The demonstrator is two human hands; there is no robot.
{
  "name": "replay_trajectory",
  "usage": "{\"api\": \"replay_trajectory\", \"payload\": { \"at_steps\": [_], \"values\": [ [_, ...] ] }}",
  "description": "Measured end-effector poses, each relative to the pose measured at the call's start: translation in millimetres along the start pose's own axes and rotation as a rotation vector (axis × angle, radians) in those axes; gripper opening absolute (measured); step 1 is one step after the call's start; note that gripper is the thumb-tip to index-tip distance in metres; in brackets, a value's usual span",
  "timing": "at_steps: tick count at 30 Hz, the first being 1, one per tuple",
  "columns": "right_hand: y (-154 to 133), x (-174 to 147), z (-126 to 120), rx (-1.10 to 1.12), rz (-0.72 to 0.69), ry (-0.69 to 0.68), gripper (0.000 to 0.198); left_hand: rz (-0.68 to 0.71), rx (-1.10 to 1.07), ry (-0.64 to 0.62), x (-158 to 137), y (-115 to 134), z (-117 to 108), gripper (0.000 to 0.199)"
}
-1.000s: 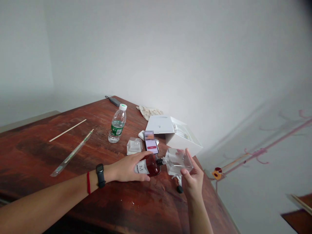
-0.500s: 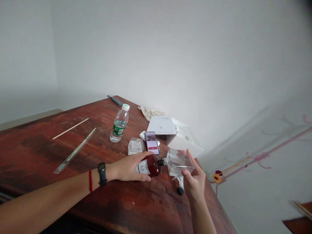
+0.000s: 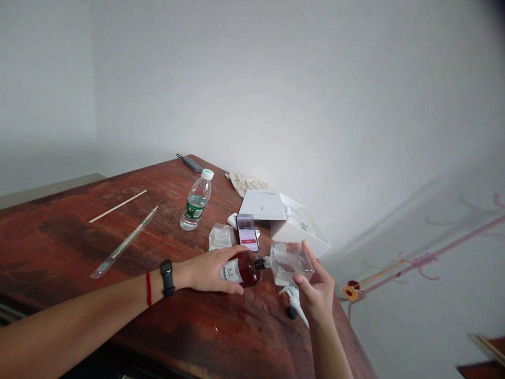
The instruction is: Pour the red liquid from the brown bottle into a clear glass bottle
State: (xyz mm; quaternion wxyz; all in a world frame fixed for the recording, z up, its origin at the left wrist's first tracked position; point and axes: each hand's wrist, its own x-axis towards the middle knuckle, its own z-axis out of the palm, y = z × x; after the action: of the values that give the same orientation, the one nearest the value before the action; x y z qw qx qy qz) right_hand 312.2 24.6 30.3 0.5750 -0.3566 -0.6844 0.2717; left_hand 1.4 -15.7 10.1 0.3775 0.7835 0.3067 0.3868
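Observation:
My left hand point(image 3: 213, 271) is closed around a bottle of dark red liquid point(image 3: 250, 267) with a pale label marked M. The bottle lies tilted on its side, its black neck pointing right. In my right hand point(image 3: 317, 289) is a square clear glass bottle point(image 3: 290, 263), its short neck facing left and meeting the black neck. Whether one mouth sits inside the other I cannot tell. Under the right hand lie a white spray trigger point(image 3: 292, 296) and a black cap point(image 3: 291, 312).
Behind my hands are a phone point(image 3: 248, 237), a clear plastic tray point(image 3: 221, 236), a half-full water bottle point(image 3: 196, 202) and an open white box point(image 3: 262, 204). To the left lie a wooden stick point(image 3: 118, 206) and wrapped chopsticks point(image 3: 126, 241). A coat rack point(image 3: 394, 272) leans at right.
The view has shifted slightly, and more of the white spray trigger shows below my right hand. Both hands keep their hold, with the bottle necks still together.

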Motion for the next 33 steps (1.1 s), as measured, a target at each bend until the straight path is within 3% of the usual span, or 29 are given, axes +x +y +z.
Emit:
{"api": "replay_trajectory", "payload": {
  "at_steps": [7, 16, 33],
  "values": [
    [-22.7, 9.3, 10.5, 0.019, -0.065, -0.052, 0.073, 0.042, -0.018, -0.003, -0.3, 0.9, -4.6, 0.085],
    [-45.9, 21.2, 21.8, 0.01, -0.112, -0.126, 0.069, -0.002, 0.001, -0.031, -1.8, 0.8, -12.7, 0.085],
    [-56.5, 32.9, 28.2, -0.073, -0.125, -0.196, 0.069, -0.02, -0.022, -0.046, -1.6, -1.8, -16.4, 0.09]
  ]
}}
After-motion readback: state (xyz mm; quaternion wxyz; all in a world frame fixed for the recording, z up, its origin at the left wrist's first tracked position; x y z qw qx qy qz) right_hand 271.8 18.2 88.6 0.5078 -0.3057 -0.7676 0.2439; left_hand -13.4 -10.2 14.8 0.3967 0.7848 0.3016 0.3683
